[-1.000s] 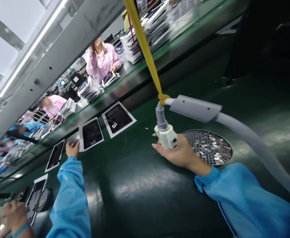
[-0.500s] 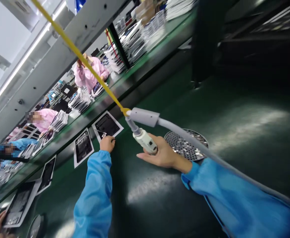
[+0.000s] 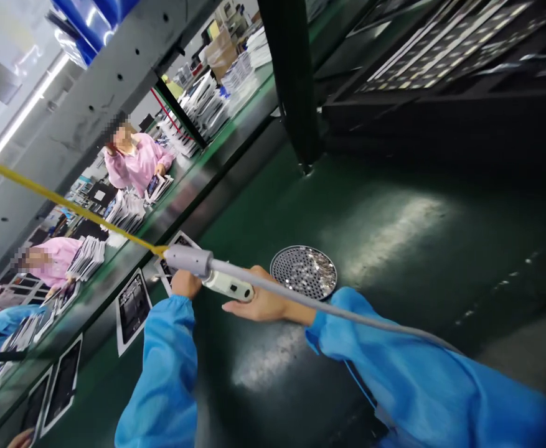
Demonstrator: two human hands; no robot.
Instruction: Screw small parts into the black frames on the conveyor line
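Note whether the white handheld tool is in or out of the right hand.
In: the right hand curls around the white handheld tool.

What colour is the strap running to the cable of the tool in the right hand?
The strap is plain yellow; it shows best in the head view.

Right grip holds pale tool — left grip seemingly touches panel.

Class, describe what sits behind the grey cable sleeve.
Parts of a dark panel show, its middle hidden by the grey cable sleeve. The left hand shows, but not its fingertips.
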